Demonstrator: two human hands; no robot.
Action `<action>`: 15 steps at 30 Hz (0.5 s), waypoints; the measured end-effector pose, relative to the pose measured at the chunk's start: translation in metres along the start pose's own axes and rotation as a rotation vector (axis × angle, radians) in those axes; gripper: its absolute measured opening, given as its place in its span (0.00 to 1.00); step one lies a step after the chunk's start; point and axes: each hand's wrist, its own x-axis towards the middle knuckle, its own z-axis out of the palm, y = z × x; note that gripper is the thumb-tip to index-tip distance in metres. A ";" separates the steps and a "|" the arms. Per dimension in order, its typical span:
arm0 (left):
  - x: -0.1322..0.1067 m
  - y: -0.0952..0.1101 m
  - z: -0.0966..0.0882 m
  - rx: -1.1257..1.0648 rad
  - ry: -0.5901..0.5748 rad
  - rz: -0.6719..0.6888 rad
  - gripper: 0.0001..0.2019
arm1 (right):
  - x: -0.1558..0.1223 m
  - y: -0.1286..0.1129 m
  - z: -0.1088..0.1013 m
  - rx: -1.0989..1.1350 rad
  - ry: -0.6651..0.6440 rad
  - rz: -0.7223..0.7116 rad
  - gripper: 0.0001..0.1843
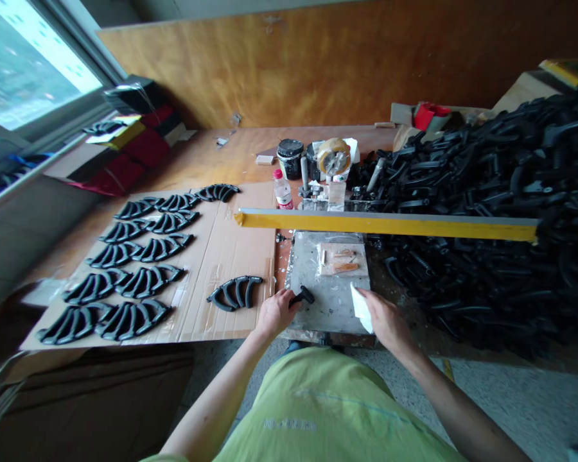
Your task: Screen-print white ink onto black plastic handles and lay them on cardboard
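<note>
My left hand point(275, 313) grips one end of a black curved handle-like part point(304, 295), which sticks out over the grey work board point(327, 308). Between the fingers of my right hand point(384, 316) is a piece of white paper or cloth point(361, 309), hanging down at the board's right side. Left of my left hand, a short row of black curved parts point(236, 292) lies on the cardboard sheet point(212, 244). A small taped pad with wooden pieces point(341, 259) lies on the board, ahead of both hands.
A yellow-edged bar point(385, 224) crosses above the board. Behind it stand a bottle with a red cap point(283, 191), a black tub point(289, 158) and a tape roll point(334, 156). To the right is a large heap of black parts point(486, 192); several fanned rows point(144, 280) lie left.
</note>
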 end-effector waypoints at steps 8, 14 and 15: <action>0.042 0.108 0.020 -0.402 -0.205 0.089 0.13 | 0.015 0.097 -0.069 0.804 0.443 0.634 0.29; 0.077 0.178 0.040 -0.856 -0.185 0.153 0.24 | 0.076 0.116 -0.099 0.836 0.468 0.469 0.29; 0.076 0.178 0.040 -0.862 -0.168 0.177 0.23 | 0.093 0.119 -0.101 0.811 0.459 0.408 0.29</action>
